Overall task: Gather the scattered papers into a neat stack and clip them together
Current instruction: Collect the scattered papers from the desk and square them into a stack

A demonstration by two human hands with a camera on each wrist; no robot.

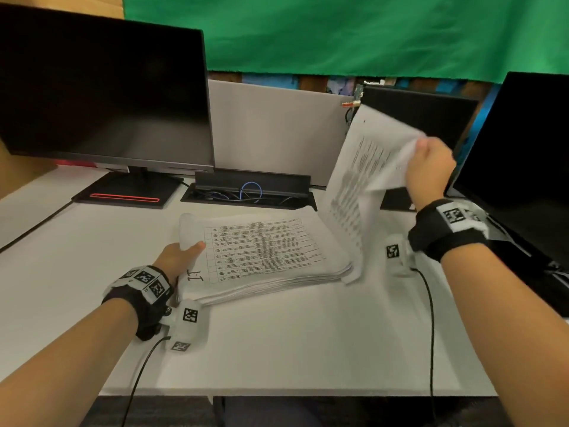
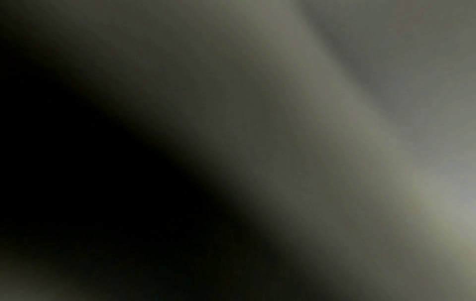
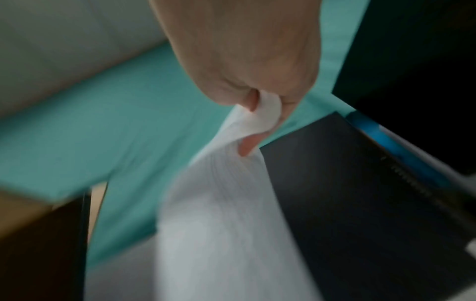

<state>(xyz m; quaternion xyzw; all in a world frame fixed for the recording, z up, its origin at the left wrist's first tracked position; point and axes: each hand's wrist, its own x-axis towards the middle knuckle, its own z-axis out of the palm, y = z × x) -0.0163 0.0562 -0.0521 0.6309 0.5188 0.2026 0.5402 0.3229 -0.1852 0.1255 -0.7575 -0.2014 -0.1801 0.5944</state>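
Note:
A thick stack of printed papers [image 1: 264,251] lies on the white desk [image 1: 277,340], its top sheet showing a table. My left hand [image 1: 181,254] grips the stack's left edge, thumb on top, where the paper curls up. My right hand [image 1: 429,166] is raised at the right and pinches the upper corner of lifted sheets [image 1: 360,186], whose lower edge still reaches the stack's right end. The right wrist view shows my fingers [image 3: 247,145] pinching that crumpled white paper [image 3: 226,224]. The left wrist view is dark and blurred. I see no clip.
A black monitor [image 1: 101,97] stands at the back left, another [image 1: 523,155] at the right, a third dark screen [image 1: 425,115] behind the lifted sheets. A cable tray [image 1: 249,192] sits in the desk behind the stack. Wrist cables trail over the front edge.

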